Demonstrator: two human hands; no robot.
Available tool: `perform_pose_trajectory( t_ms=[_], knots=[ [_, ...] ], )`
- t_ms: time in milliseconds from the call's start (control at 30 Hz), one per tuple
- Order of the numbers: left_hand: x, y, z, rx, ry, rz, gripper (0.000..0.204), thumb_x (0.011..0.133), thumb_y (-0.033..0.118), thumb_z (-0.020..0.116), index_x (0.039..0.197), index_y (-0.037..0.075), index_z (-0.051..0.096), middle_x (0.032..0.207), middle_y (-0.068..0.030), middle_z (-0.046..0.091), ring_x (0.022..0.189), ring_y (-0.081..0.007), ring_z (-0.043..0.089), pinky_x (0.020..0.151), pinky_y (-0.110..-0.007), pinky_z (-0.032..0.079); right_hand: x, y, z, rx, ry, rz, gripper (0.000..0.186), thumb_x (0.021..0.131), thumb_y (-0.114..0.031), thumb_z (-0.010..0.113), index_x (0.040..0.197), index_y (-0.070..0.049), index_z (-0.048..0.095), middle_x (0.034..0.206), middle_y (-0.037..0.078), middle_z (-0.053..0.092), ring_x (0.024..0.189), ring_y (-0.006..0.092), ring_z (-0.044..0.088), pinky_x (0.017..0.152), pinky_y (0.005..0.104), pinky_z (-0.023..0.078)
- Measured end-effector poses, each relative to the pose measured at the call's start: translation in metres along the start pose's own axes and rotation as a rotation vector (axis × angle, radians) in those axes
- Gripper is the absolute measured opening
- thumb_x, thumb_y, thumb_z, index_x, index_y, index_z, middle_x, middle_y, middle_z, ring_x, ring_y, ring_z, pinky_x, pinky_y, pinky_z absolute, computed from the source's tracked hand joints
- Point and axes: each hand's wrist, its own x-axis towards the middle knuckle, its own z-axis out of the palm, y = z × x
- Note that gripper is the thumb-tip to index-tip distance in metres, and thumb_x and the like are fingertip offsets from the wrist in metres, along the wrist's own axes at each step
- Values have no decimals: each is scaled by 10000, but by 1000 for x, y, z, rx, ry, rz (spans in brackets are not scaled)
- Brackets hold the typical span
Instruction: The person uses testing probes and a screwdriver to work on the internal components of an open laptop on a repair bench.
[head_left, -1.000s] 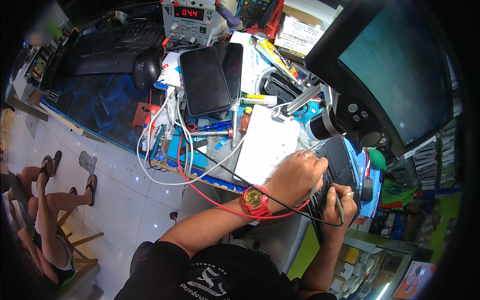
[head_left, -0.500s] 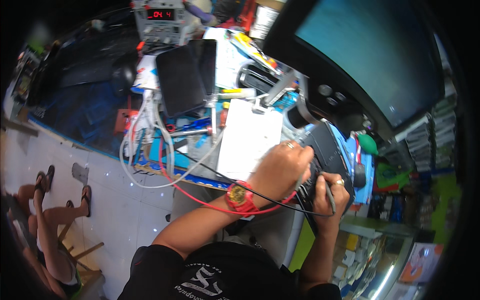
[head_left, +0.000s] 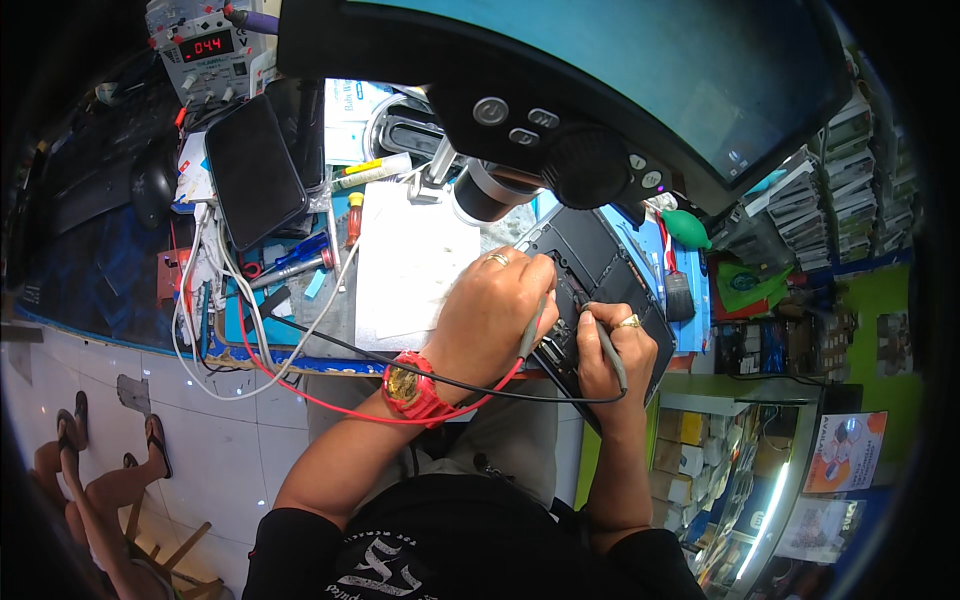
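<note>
An opened black laptop or similar device [head_left: 640,305] lies at the bench's front right, its internals exposed. My left hand [head_left: 492,305] is closed on a grey probe [head_left: 526,345] with a red lead, over the device's left side. Just right of it, my right hand [head_left: 618,355] grips another grey probe [head_left: 610,358] with a black lead, angled down to the internals; both tips are too small to make out. Above sit a microscope lens [head_left: 490,195] and its black screen unit [head_left: 700,90]. A white pad [head_left: 400,260] lies left of my hands.
A power supply [head_left: 210,60] with red display, two phones [head_left: 255,170], cables [head_left: 230,260] and screwdrivers [head_left: 305,255] crowd the left bench. A green air blower [head_left: 685,228] lies right of the device. A seated person's legs [head_left: 120,480] show at lower left; a glass cabinet [head_left: 700,480] stands lower right.
The camera view has shifted, moving bench, device and hands leftward in the picture, with the screen unit now across the top. Both hands still grip the probes over the device.
</note>
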Motion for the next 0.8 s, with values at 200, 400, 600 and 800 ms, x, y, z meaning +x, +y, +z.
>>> perform_pose_trajectory(
  t_ms=[200,400,600,800],
  knots=[
    [0,-3,1,-1,16,13,142,887,61,774,953,8,660,880,-175,709,866,-371,721,817,-464,587,2,-3,0,-2,0,14,44,947,12,749,936,36,713,896,186,770,746,374,754,706,450,591],
    [-1,-2,0,6,33,13,152,888,60,774,952,12,646,851,-178,681,849,-369,708,795,-467,581,1,-3,0,-16,-11,43,52,964,-9,747,972,39,731,871,203,761,750,388,753,700,458,585],
    [-4,-2,0,9,31,18,185,887,65,772,985,4,627,900,-171,687,898,-364,704,829,-462,581,-4,2,1,-13,-9,69,55,982,-23,734,976,30,723,872,207,756,733,384,743,688,455,573],
    [-5,-3,2,-9,45,23,202,882,72,775,1007,-4,637,924,-185,700,923,-383,708,873,-472,579,-4,7,2,-23,0,41,54,995,-28,723,1001,26,723,847,203,744,714,371,734,672,445,561]
  ],
)
